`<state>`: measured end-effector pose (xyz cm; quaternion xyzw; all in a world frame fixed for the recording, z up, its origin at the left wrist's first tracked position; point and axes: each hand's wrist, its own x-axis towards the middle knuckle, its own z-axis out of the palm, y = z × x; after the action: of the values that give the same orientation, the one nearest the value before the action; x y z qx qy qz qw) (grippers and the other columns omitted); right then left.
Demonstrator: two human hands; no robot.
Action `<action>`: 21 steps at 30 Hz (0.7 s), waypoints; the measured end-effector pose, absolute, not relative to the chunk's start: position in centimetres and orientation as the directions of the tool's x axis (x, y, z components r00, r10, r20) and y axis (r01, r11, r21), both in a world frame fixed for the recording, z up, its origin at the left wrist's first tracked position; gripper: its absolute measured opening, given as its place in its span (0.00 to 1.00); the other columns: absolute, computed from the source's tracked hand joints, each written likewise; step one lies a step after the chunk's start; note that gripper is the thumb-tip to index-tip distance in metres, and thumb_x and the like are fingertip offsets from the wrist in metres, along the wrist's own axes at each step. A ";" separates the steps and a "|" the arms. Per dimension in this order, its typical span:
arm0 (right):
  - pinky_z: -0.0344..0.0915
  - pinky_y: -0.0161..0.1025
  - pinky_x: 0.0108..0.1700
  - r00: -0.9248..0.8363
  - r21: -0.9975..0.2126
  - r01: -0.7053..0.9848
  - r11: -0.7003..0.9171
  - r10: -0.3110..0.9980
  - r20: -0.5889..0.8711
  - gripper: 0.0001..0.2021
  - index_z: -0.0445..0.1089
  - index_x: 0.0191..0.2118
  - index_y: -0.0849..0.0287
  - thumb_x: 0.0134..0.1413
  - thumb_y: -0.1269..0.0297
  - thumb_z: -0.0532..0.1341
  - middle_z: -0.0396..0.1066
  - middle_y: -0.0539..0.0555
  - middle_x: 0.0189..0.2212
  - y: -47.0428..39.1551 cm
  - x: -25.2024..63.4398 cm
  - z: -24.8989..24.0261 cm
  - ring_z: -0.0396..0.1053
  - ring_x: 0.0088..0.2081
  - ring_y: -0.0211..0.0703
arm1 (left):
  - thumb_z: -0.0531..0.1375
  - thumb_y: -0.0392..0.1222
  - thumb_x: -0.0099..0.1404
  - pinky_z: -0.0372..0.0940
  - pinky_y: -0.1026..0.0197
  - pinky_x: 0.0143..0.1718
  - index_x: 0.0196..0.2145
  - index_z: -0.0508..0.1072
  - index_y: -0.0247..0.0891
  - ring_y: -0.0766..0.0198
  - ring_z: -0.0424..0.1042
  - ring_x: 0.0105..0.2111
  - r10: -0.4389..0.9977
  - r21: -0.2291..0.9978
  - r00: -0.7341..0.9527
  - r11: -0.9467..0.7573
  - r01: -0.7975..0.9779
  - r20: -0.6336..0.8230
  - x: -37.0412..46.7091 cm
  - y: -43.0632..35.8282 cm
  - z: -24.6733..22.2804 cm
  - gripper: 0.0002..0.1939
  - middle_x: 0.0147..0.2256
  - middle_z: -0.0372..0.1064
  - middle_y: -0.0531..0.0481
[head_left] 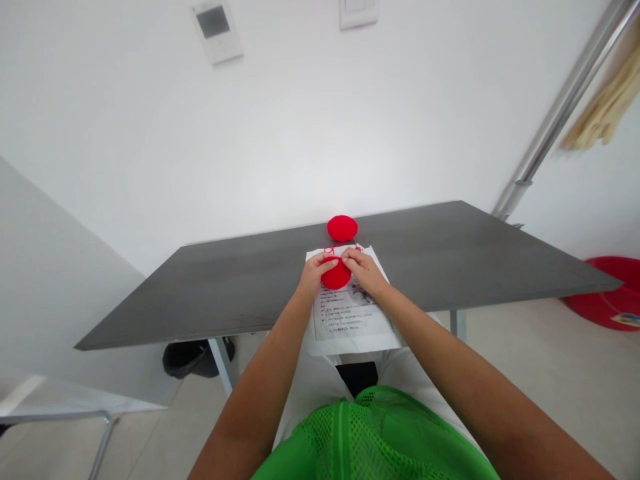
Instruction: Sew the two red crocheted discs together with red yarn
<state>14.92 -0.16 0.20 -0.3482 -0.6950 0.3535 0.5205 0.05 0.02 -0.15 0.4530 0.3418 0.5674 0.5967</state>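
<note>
A round red crochet piece (335, 275) is between my two hands, over a printed sheet of paper (345, 327). My left hand (314, 275) grips its left edge, thumb on top. At its upper right edge, the fingers of my right hand (364, 269) are pinched together. A loop of red yarn (329, 250) lies just beyond the piece. Past the hands, near the wall, sits a ball of red yarn (343, 228). Something thin sticks up by my right fingers, too small to make out.
The grey table (240, 287) stands against a white wall, and the paper hangs over its front edge. Below on the left is a black-lined bin (193, 359). A red basin (595, 303) is on the floor at the right, near a metal pipe (565, 127).
</note>
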 end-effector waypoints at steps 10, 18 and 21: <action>0.58 0.39 0.35 -0.244 -0.859 0.117 0.499 0.853 0.462 0.07 0.59 0.25 0.55 0.52 0.62 0.53 0.59 0.48 0.24 -0.1 15.0 0.2 0.58 0.29 0.41 | 0.73 0.44 0.40 0.61 0.63 0.32 0.25 0.74 0.35 0.68 0.67 0.25 0.988 0.937 0.106 -0.066 -0.342 0.109 0.1 0.0 -0.1 0.16 0.24 0.72 0.54; 0.57 0.38 0.34 -0.247 -0.860 0.111 0.499 0.852 0.462 0.06 0.60 0.25 0.55 0.51 0.64 0.52 0.58 0.47 0.23 -0.1 15.1 0.3 0.56 0.28 0.40 | 0.74 0.44 0.40 0.61 0.62 0.31 0.25 0.75 0.35 0.67 0.68 0.25 0.990 0.940 0.105 -0.056 -0.336 0.097 0.2 0.0 -0.1 0.16 0.24 0.72 0.53; 0.57 0.38 0.34 -0.238 -0.860 0.107 0.499 0.853 0.465 0.07 0.59 0.24 0.55 0.51 0.64 0.52 0.58 0.47 0.23 -0.1 15.0 0.2 0.56 0.28 0.40 | 0.74 0.44 0.39 0.62 0.62 0.33 0.26 0.76 0.35 0.66 0.69 0.26 0.991 0.937 0.102 -0.050 -0.346 0.091 0.2 -0.1 0.0 0.17 0.25 0.74 0.52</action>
<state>15.04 -0.09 0.23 -0.3440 -0.6977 0.3635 0.5126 0.20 -0.09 -0.01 0.4513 0.3573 0.5670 0.5892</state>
